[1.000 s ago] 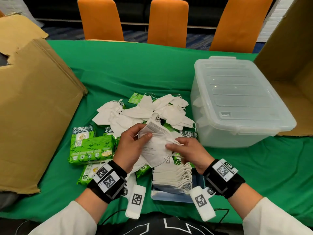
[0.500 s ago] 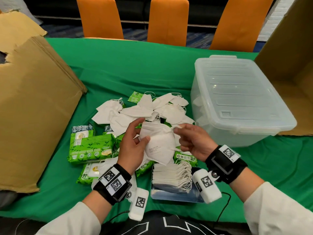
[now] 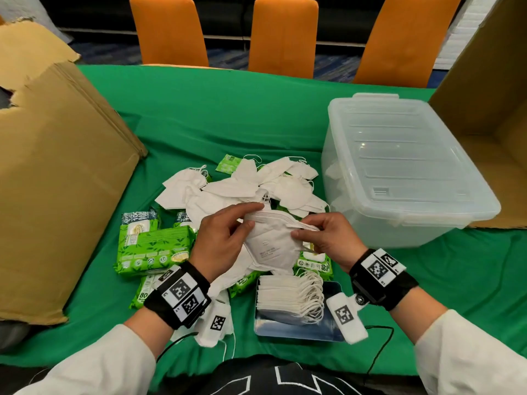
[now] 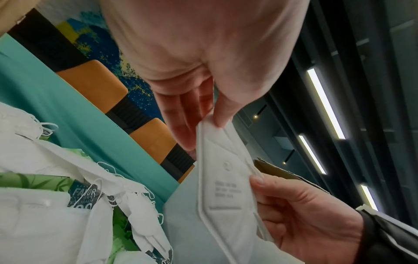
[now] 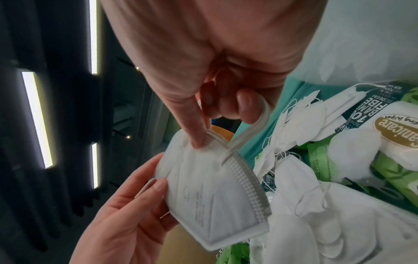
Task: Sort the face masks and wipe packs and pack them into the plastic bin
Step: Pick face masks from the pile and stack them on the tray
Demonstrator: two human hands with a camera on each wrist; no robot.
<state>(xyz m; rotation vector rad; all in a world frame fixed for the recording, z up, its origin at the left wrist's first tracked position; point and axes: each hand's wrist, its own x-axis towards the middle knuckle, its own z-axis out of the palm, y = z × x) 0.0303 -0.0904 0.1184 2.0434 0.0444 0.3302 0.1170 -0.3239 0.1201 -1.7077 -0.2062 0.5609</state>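
Note:
Both hands hold one folded white face mask [image 3: 271, 240] above the pile. My left hand [image 3: 228, 238] pinches its left edge between thumb and fingers, as the left wrist view shows on the mask [image 4: 224, 178]. My right hand [image 3: 322, 235] pinches the mask's right side, its ear strap hooked over a curled finger [image 5: 248, 107] beside the mask [image 5: 203, 182]. Loose white masks [image 3: 242, 189] lie heaped behind. Green wipe packs [image 3: 154, 243] lie left of and under the heap. A neat stack of masks [image 3: 288, 295] sits on a blue tray. The clear plastic bin [image 3: 399, 172] stands lidded at right.
A flattened cardboard box [image 3: 57, 166] lies on the left of the green tablecloth [image 3: 228, 115]. Another open cardboard box [image 3: 490, 109] stands behind the bin at right. Three orange chairs [image 3: 282, 32] line the far table edge.
Both hands have turned the mask from upright to lying crosswise. My right hand rose from the stacked masks to the mask's right edge and strap.

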